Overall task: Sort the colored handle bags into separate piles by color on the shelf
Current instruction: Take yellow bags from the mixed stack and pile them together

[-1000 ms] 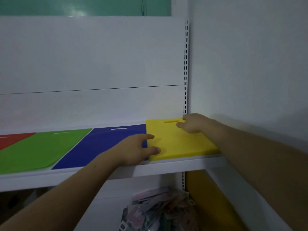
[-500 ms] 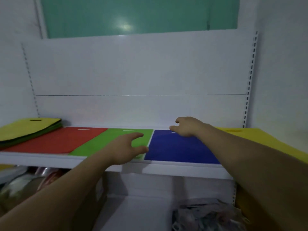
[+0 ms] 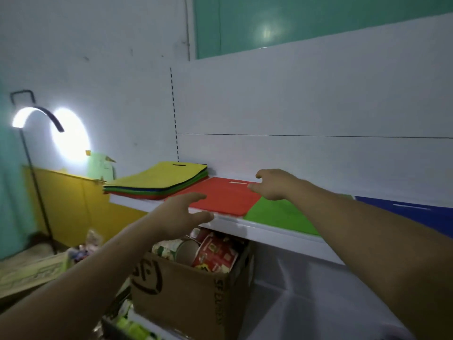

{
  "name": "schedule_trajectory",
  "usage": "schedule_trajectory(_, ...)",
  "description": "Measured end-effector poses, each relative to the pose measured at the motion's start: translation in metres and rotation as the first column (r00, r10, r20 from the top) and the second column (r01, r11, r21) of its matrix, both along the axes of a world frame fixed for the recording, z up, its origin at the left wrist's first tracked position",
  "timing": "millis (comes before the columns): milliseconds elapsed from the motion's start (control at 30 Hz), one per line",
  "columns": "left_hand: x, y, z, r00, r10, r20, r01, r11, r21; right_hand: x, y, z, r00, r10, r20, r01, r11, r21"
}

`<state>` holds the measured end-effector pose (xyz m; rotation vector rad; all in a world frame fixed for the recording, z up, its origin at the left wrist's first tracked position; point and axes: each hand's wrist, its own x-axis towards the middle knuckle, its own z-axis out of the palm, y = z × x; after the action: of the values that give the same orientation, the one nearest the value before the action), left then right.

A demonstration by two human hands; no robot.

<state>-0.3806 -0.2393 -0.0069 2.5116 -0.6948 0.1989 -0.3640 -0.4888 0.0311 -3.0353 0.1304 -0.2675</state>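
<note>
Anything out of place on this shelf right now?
Yes. The stack at the left end of the shelf mixes colours: yellow on top, green, blue and red edges beneath. The red bag, green bag and blue bag beside it lie flat, one colour each.

White shelf (image 3: 269, 229) with mixed stack (image 3: 159, 184), red bag (image 3: 225, 197), green bag (image 3: 282, 214), blue bag (image 3: 416, 212).

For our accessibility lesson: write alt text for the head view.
A left hand and right hand reach toward a red bag on a white shelf, beside a green bag and a blue bag. A mixed-colour stack topped with yellow sits at the shelf's left end.
</note>
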Motion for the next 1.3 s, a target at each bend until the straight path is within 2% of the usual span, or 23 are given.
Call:
schedule_trajectory(333, 0.074, 0.082, -0.001, 0.982, 0.190, 0.016, -0.190, 0.982, -0.015, 0.121, 0.092, -0.004, 0.983, 0.176, 0.043, -0.175, 0.984, -0.022)
schedule_trajectory(733, 0.206, 0.120, 0.010, 0.958, 0.287, 0.006, -0.287, 0.957, -0.044, 0.262, 0.127, 0.002, 0.977, 0.214, 0.005, -0.213, 0.977, -0.030)
schedule_trajectory(1067, 0.302, 0.160, 0.005, 0.983, 0.183, -0.019, -0.184, 0.982, -0.037, 0.323, 0.148, -0.009, 0.997, 0.072, -0.036, -0.074, 0.996, -0.049)
schedule_trajectory(1300, 0.377, 0.190, 0.007, 0.999, -0.006, -0.038, 0.008, 0.998, 0.057, 0.343, 0.170, -0.021, 0.986, -0.164, -0.010, 0.164, 0.986, -0.030)
